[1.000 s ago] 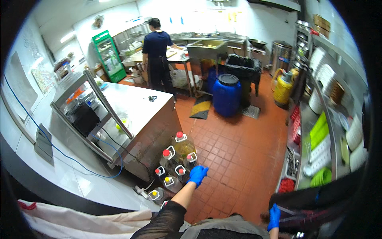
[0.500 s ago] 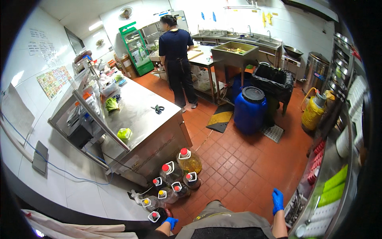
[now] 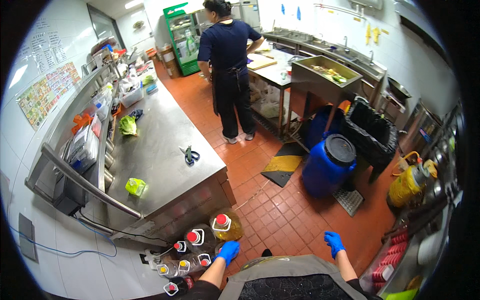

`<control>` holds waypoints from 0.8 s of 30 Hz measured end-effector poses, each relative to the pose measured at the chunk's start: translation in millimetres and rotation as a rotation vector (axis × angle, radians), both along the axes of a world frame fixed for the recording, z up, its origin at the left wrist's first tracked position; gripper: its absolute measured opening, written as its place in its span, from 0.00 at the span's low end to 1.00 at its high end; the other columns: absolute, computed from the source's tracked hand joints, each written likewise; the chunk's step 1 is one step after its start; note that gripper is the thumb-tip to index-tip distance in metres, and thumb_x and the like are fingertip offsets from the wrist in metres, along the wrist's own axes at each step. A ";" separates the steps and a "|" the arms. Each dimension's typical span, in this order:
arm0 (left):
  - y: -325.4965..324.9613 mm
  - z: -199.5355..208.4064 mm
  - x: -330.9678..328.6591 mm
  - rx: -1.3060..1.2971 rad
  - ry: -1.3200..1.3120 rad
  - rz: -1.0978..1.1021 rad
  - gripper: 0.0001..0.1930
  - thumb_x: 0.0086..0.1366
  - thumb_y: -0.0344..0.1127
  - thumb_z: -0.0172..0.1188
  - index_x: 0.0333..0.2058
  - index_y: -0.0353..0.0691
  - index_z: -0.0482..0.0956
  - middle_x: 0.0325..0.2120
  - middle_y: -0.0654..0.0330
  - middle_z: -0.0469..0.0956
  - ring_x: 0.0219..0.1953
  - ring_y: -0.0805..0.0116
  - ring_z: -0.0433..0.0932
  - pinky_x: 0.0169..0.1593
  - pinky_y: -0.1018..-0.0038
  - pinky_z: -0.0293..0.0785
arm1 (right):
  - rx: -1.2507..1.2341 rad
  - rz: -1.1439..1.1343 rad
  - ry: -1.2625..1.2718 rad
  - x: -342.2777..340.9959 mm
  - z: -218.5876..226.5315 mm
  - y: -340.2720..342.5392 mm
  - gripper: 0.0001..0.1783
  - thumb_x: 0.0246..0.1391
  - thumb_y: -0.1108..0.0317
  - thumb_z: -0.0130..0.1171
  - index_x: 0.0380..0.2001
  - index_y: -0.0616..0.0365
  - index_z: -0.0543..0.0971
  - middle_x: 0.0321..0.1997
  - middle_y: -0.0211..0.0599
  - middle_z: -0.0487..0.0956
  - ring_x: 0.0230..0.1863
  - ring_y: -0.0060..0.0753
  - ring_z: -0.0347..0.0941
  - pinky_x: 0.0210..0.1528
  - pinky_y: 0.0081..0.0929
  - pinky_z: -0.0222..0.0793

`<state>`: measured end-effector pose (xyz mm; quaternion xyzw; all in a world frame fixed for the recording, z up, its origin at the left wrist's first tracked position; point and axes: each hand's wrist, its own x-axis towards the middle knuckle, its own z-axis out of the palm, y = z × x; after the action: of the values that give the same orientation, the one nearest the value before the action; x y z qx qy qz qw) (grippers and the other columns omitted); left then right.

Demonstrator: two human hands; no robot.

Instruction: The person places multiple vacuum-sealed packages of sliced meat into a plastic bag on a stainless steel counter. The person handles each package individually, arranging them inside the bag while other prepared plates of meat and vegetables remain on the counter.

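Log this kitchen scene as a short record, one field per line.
Left hand: blue-gloved, at the handled plastic bottles; contact unclear
Right hand: blue-gloved, nothing visible in it
Bottle caps: red or yellow
Steel counter: scissors, leafy lettuce, bright green packet
Tiled floor: blue barrel with black lid
Co-worker: standing beyond the bottles, dark clothes

Red-brown tile floor (image 3: 280, 215) spreads ahead of you. On your left: white tiled wall (image 3: 22, 145), picture poster (image 3: 47, 95), long steel counter (image 3: 160, 155) running away from you. Farther off: green-framed glass-door fridge (image 3: 182, 42), steel sinks (image 3: 327, 49) along white far wall (image 3: 327, 22). Bright ceiling lamp (image 3: 133, 4) up ahead, left.
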<state>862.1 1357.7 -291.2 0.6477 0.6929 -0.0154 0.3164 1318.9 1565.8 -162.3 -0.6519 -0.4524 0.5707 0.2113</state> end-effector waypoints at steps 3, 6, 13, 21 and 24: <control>116.0 93.4 12.3 -0.051 -1.044 0.870 0.14 0.60 0.42 0.49 0.39 0.41 0.75 0.33 0.63 0.76 0.33 0.74 0.72 0.34 0.78 0.67 | -0.062 -0.060 -0.039 9.3 -28.7 39.8 0.16 0.47 0.66 0.52 0.41 0.56 0.74 0.30 0.33 0.76 0.29 0.26 0.72 0.28 0.25 0.65; 196.2 144.7 -0.8 0.055 -1.102 0.811 0.15 0.60 0.41 0.49 0.41 0.41 0.74 0.33 0.64 0.76 0.34 0.75 0.72 0.36 0.79 0.66 | -0.172 -0.081 -0.065 -21.2 -34.6 86.6 0.15 0.46 0.68 0.51 0.39 0.58 0.75 0.26 0.32 0.75 0.24 0.26 0.69 0.26 0.24 0.63; 338.7 173.4 -57.7 0.196 -1.165 0.874 0.15 0.61 0.40 0.47 0.43 0.41 0.74 0.36 0.62 0.76 0.35 0.75 0.72 0.39 0.78 0.66 | -0.124 0.045 0.063 -102.8 -70.0 281.8 0.03 0.47 0.70 0.50 0.24 0.53 0.74 0.20 0.28 0.72 0.21 0.22 0.66 0.22 0.21 0.59; 427.6 212.2 -139.1 0.371 -1.114 1.146 0.15 0.61 0.39 0.49 0.43 0.38 0.73 0.37 0.60 0.76 0.39 0.71 0.74 0.41 0.76 0.68 | 0.233 0.554 0.163 -348.4 6.9 536.3 0.17 0.49 0.69 0.51 0.44 0.62 0.73 0.39 0.39 0.75 0.38 0.27 0.70 0.40 0.23 0.66; 443.7 202.6 -169.7 0.375 -1.143 1.292 0.15 0.60 0.36 0.49 0.42 0.37 0.74 0.34 0.62 0.77 0.35 0.73 0.74 0.39 0.80 0.68 | 0.254 0.763 0.156 -462.8 48.7 577.4 0.19 0.50 0.69 0.50 0.47 0.62 0.71 0.46 0.42 0.74 0.47 0.31 0.68 0.50 0.25 0.62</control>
<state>692.4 1801.4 -88.6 0.0792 0.6504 0.6068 0.4500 856.1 2143.3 -113.7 -0.3609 -0.7112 0.5955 0.0969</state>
